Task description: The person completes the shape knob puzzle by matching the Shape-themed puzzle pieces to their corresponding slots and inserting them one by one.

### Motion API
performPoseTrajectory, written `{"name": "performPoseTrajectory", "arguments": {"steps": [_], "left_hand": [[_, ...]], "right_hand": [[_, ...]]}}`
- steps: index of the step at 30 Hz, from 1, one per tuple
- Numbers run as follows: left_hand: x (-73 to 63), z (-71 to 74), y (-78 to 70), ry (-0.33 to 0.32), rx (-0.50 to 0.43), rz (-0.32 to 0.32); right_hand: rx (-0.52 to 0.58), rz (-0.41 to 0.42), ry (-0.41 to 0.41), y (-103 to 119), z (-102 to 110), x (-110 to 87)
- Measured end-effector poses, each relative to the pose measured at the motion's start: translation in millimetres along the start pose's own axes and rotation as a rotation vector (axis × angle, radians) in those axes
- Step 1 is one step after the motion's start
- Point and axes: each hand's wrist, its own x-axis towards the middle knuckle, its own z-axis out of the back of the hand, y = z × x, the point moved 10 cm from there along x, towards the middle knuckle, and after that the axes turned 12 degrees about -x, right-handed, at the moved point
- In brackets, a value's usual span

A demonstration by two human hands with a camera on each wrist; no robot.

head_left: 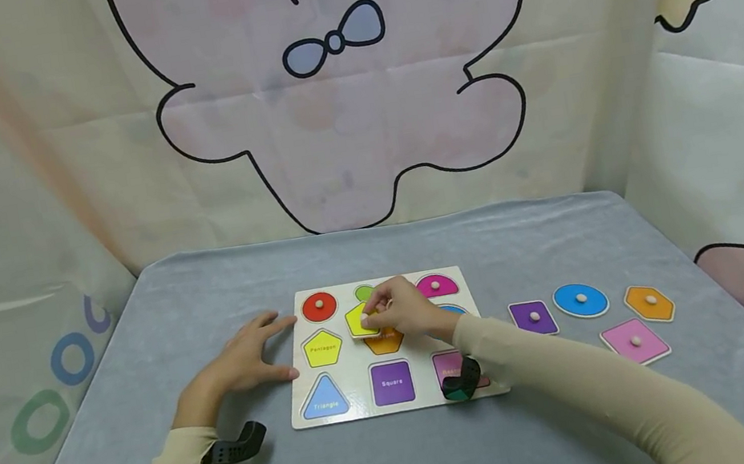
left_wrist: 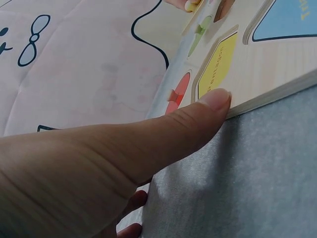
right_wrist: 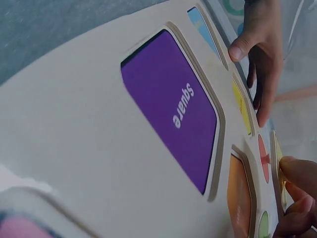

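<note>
Yellow pentagon piece (head_left: 356,324) pinched by right fingers (head_left: 379,299); puzzle board (head_left: 359,384) beneath.

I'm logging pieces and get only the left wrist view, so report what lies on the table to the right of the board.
Observer: Four knobbed pieces: a purple square, a blue oval, an orange hexagon and a pink piece.

Operator: Check the middle recess in the bottom row of the board; it's outside my picture.

Observer: Unfilled: its purple base, printed "Square", shows with no knobbed piece on it.

Operator: I catch only a bit of the right hand. Name the shape it holds.

Observer: A yellow pentagon, pinched by the fingers; in the head view it partly overlaps the orange recess.
</note>
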Motion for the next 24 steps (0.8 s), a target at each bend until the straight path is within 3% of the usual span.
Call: {"name": "performPoseTrajectory", "arguments": {"steps": [8,24], "left_hand": [[0.1,0.2,-0.1,-0.004,0.0,0.014],[1.2,-0.4,0.4,0.014,0.007,0.0]], "right_hand": [[-0.006,-0.041,0.018,3.0,-16.1,3.0],[-0.004,0.039,0.06,27.7,-47.9,8.4]]}}
